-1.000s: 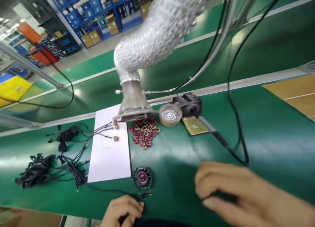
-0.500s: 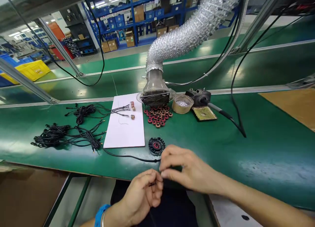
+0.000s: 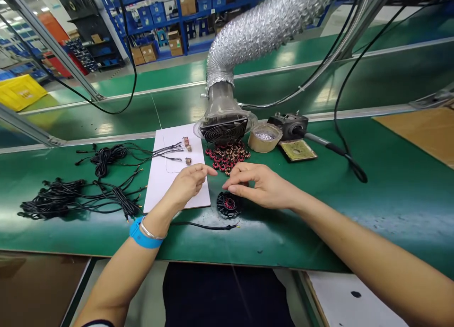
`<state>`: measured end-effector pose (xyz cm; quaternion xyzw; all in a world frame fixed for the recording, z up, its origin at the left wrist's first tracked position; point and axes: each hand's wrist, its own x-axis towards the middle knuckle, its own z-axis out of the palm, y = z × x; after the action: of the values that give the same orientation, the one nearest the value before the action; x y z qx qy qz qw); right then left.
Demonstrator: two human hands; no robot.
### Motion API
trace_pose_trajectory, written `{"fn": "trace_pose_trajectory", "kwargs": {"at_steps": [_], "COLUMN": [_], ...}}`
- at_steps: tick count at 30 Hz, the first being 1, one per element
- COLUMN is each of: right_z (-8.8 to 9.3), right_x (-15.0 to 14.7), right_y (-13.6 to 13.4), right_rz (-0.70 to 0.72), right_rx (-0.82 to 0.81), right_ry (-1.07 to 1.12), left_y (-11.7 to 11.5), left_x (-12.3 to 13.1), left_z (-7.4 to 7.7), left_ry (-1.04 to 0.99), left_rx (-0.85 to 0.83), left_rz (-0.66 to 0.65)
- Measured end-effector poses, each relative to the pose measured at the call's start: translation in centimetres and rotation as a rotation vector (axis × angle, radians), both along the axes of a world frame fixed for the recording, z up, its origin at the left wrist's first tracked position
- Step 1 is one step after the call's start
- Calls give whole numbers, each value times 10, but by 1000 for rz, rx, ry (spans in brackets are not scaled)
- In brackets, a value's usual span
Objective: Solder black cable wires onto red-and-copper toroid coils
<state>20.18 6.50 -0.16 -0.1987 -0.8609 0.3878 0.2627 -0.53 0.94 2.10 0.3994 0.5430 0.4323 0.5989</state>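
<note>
My left hand (image 3: 189,184) is over the right part of a white board (image 3: 161,185), its thumb and fingers pressed together; anything between them is too small to make out. My right hand (image 3: 257,185) hovers just above and right of a round black part (image 3: 228,204) with a red centre, thumb and fingertips close together, their contents unclear. A pile of red and copper coil rings (image 3: 227,157) lies behind the hands. One black cable (image 3: 209,227) with a bare end rests on the green bench in front of the round part.
Black cable bundles (image 3: 53,198) lie at the left. A fume duct hood (image 3: 222,123) hangs over the coils. Beside it are a tape roll (image 3: 264,137), a soldering iron holder (image 3: 292,127) and a yellow sponge tray (image 3: 298,150). Small copper parts (image 3: 187,144) sit on the board.
Both hands have moved up and forward from the bench's front edge, my left onto the board, my right beside the coils. They have drawn apart, and the cable end now lies uncovered. The view has shifted.
</note>
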Motion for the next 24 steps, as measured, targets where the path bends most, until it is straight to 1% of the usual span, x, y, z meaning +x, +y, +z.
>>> {"fn": "trace_pose_trajectory", "kwargs": {"at_steps": [3,5,7,13,18,24], "right_z": [-6,-8,-9,-9,-11,-13], "right_x": [0,0,0,1,1,4], "right_y": [-3,-4,-4,-6,-7,-6], "right_rz": [11,19,21,33,29,16], "right_rx": [48,63,66,79,110,112], "right_ry": [3,3,2,-2,-27,4], "left_y": [-7,-7,-4,1,-2,-3], "left_x": [-3,-7,-10,-13,-14,-10], "left_z": [-10,-12,-13,-15,-17,-17], "left_ry": [-137,-255,-320,-304,-286,-295], "left_rx": [-53,-59,-49,-1,47,37], "left_rz": [9,64,126,227,217,218]}}
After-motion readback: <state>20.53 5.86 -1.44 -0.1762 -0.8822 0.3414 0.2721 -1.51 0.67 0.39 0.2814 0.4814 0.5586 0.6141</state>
